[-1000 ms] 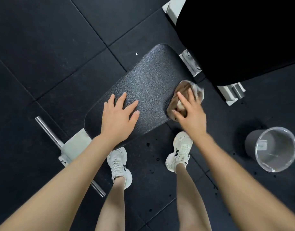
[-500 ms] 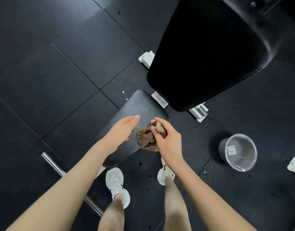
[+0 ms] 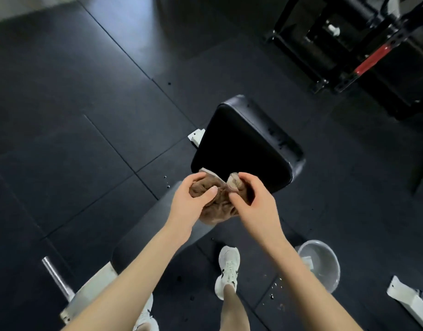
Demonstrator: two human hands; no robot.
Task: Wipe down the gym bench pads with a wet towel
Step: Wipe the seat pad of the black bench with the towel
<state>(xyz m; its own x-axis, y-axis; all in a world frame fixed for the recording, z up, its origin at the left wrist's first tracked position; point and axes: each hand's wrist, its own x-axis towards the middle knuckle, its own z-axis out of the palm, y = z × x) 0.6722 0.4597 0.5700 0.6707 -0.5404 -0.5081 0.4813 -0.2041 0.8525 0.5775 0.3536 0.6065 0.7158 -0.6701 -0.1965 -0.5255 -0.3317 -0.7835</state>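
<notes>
Head view: the left hand (image 3: 188, 199) and right hand (image 3: 256, 204) both curl around the brown towel (image 3: 218, 207), held above the seat pad (image 3: 146, 224) near the back pad (image 3: 243, 149). Half a second earlier only the right hand gripped it, with the left open alongside.

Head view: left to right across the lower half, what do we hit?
In order: steel bar → left hand → brown towel → right hand → grey bucket → white frame foot.
</notes>
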